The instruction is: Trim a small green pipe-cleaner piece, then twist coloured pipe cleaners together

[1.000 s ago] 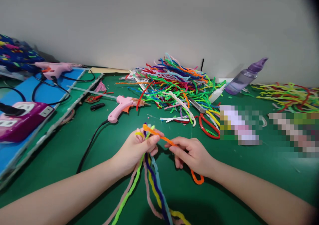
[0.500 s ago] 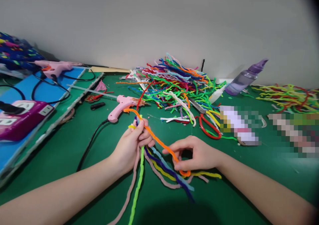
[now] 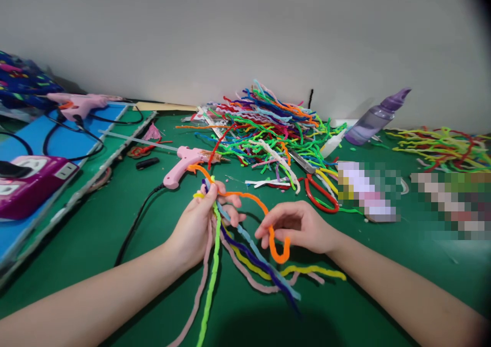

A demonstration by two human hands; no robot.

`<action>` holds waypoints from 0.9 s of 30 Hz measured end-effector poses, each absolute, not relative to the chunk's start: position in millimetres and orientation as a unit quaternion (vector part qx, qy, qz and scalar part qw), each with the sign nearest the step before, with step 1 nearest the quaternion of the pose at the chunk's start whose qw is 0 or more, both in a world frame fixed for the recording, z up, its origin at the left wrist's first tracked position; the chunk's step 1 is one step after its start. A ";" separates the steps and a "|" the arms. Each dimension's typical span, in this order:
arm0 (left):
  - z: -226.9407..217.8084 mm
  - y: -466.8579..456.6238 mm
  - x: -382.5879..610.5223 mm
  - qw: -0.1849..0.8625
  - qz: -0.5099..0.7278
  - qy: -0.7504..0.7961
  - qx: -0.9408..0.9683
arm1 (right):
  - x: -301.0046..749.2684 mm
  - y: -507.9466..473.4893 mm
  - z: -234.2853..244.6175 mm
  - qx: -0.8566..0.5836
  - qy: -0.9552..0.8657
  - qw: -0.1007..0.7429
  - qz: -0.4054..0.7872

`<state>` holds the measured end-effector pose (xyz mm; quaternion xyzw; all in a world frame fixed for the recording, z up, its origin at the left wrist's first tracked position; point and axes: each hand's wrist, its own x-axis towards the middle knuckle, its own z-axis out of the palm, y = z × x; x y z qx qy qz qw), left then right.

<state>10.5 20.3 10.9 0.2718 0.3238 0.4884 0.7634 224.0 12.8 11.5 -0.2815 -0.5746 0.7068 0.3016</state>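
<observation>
In my left hand (image 3: 203, 211) a bundle of pipe cleaners is pinched between thumb and fingers. A lime green pipe cleaner (image 3: 212, 280) and a dusty pink one (image 3: 200, 290) hang toward me. Light blue (image 3: 249, 240), dark blue (image 3: 268, 266) and yellow (image 3: 314, 270) ones fan out to the right. The orange pipe cleaner (image 3: 249, 195) arches from the bundle across to my right hand (image 3: 297, 226), whose thumb and fingers close on it. Its free end curls into a hook below those fingers. Short tips poke out above my left thumb.
A pink glue gun (image 3: 184, 168) lies just beyond my left hand, its cord trailing toward me. Behind are a heap of pipe cleaners (image 3: 268, 122), red-handled scissors (image 3: 320, 196) and a purple bottle (image 3: 372, 119). A purple power strip (image 3: 34, 186) sits at left on a blue board.
The orange pipe cleaner has gone from nearly straight to arched, with its hooked end now in plain sight. My left fingers have loosened a little. My right hand has shifted slightly upward.
</observation>
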 end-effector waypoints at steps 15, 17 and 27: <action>10.2 21.1 14.4 0.720 0.553 0.349 0.230 | 218.5 23.2 8.1 -0.371 -0.325 0.547 0.676; 10.2 21.1 14.4 0.712 0.559 0.353 0.235 | 219.1 24.0 9.2 -0.374 -0.292 0.560 0.679; 10.8 18.9 12.6 0.718 0.547 0.359 0.238 | 218.1 20.4 15.0 -0.360 -0.272 0.546 0.706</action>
